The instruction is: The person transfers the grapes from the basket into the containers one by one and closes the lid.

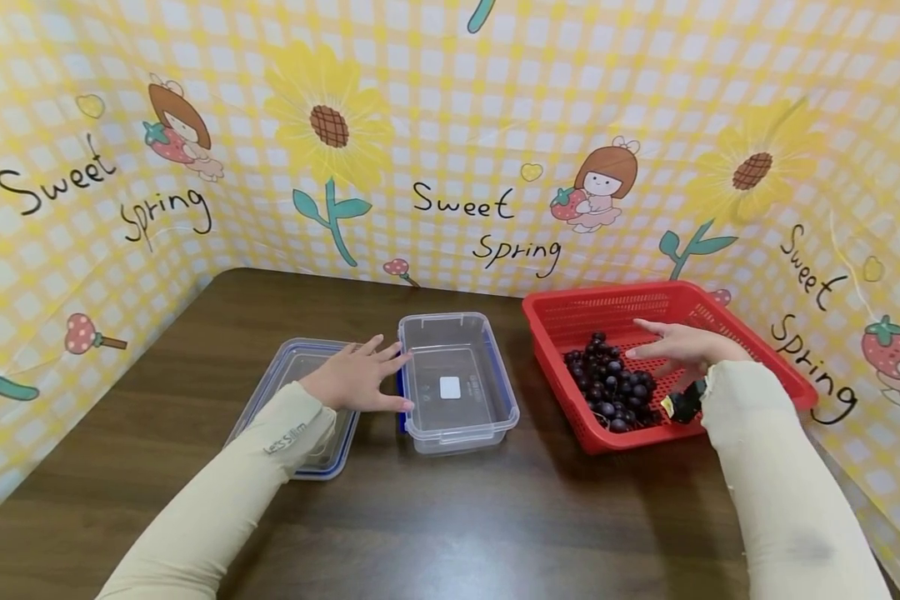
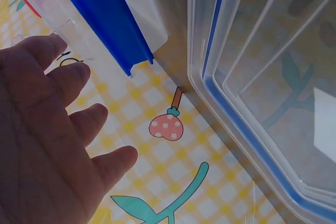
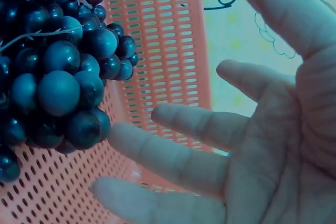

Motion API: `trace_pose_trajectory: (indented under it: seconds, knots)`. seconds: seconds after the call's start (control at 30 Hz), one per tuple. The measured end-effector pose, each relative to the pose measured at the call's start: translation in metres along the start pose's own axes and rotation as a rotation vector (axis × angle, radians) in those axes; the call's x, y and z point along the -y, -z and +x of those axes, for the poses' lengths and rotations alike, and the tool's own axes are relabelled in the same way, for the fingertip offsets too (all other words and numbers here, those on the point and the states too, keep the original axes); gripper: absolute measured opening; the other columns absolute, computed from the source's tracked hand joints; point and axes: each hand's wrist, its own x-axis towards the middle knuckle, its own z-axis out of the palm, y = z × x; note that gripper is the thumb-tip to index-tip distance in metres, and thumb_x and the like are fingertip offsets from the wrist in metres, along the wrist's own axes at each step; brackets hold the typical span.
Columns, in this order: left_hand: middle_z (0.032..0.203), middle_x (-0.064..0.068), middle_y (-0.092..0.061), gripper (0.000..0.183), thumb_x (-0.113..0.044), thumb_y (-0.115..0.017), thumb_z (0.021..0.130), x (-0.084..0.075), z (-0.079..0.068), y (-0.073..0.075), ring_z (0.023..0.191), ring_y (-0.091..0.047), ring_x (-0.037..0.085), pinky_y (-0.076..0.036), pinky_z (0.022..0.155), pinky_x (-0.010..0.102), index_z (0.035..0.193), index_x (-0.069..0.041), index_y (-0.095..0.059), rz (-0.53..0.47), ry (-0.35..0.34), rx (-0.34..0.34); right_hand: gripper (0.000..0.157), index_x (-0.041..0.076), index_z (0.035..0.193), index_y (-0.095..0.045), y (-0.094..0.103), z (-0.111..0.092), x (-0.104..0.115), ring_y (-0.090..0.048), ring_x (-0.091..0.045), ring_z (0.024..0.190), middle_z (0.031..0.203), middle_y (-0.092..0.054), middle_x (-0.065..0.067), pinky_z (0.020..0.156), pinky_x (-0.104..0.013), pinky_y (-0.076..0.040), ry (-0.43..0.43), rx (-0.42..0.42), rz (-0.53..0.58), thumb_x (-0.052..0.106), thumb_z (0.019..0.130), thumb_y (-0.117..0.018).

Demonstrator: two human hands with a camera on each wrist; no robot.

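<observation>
A bunch of dark purple grapes (image 1: 611, 387) lies in the left part of a red perforated basket (image 1: 772, 367). My right hand (image 1: 682, 346) hovers over the basket with fingers spread, just right of the grapes, holding nothing. In the right wrist view its fingertips (image 3: 126, 132) come close to the grapes (image 3: 58, 93); whether they touch cannot be told. My left hand (image 1: 360, 377) is spread at the left side of a clear plastic container (image 1: 457, 417), its fingers near the blue side clip (image 2: 105, 19). It grips nothing.
Left of the container, a clear lid with a blue seal (image 1: 337, 454) lies partly under the left forearm. A small black item with a yellow patch (image 1: 682, 404) sits in the basket beside the right sleeve. A checkered cloth backdrop (image 1: 435, 125) surrounds the brown table (image 1: 450, 525).
</observation>
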Motion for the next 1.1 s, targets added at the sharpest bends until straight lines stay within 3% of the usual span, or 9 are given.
trace_pose_trajectory:
  seconds: [0.17,0.27,0.4,0.6,0.87,1.1]
  knots:
    - [0.156,0.018,-0.019,0.087,-0.064,-0.049,0.089,-0.002,0.001,-0.001,0.142,-0.011,0.043,-0.014,0.107,0.064,0.151,-0.007,-0.027,-0.001,0.005,0.015,0.095,0.003,0.151,0.009,0.001,0.010,0.000,-0.034,-0.054,0.127,0.151,0.002,-0.035,0.097,-0.060,-0.037,-0.023,-0.023,-0.070,0.039,0.094,-0.058]
    - [0.156,0.018,-0.018,0.090,-0.065,-0.050,0.088,-0.003,0.003,-0.003,0.142,-0.011,0.043,-0.013,0.107,0.064,0.152,-0.007,-0.025,0.001,0.009,0.018,0.091,-0.003,0.149,0.007,0.000,0.016,-0.002,-0.032,-0.055,0.128,0.151,0.002,-0.036,0.103,-0.062,-0.027,-0.020,-0.008,-0.095,0.033,0.095,-0.057]
    - [0.156,0.018,-0.018,0.092,-0.067,-0.049,0.087,-0.002,0.004,-0.006,0.142,-0.011,0.042,-0.013,0.107,0.064,0.152,-0.006,-0.025,0.012,0.013,0.009,0.087,-0.008,0.148,0.003,-0.001,0.025,-0.007,-0.027,-0.053,0.132,0.150,0.000,-0.038,0.102,-0.058,-0.032,-0.011,0.012,-0.124,0.028,0.096,-0.058]
    - [0.157,0.015,-0.019,0.092,-0.068,-0.047,0.087,-0.003,0.004,-0.010,0.143,-0.010,0.041,-0.012,0.108,0.064,0.152,-0.007,-0.026,0.023,0.027,-0.006,0.087,-0.011,0.148,-0.007,-0.005,0.033,-0.011,-0.025,-0.053,0.132,0.149,-0.006,-0.038,0.099,-0.056,-0.037,-0.009,0.007,-0.198,0.031,0.093,-0.061]
    - [0.157,0.014,-0.019,0.091,-0.068,-0.049,0.087,-0.006,0.001,-0.010,0.142,-0.011,0.043,-0.012,0.106,0.067,0.152,-0.008,-0.027,-0.004,0.049,-0.015,0.088,-0.014,0.146,-0.009,-0.009,0.043,-0.011,-0.021,-0.054,0.133,0.147,-0.012,-0.040,0.102,-0.060,-0.030,0.003,0.017,-0.247,0.033,0.092,-0.062]
    - [0.157,0.011,-0.020,0.091,-0.070,-0.047,0.086,-0.007,0.001,-0.011,0.140,-0.018,0.043,-0.016,0.106,0.065,0.152,-0.012,-0.026,0.031,0.073,-0.015,0.088,-0.015,0.145,-0.011,-0.014,0.052,-0.014,-0.018,-0.053,0.134,0.147,-0.012,-0.040,0.105,-0.060,-0.025,0.040,-0.009,-0.287,0.029,0.091,-0.064]
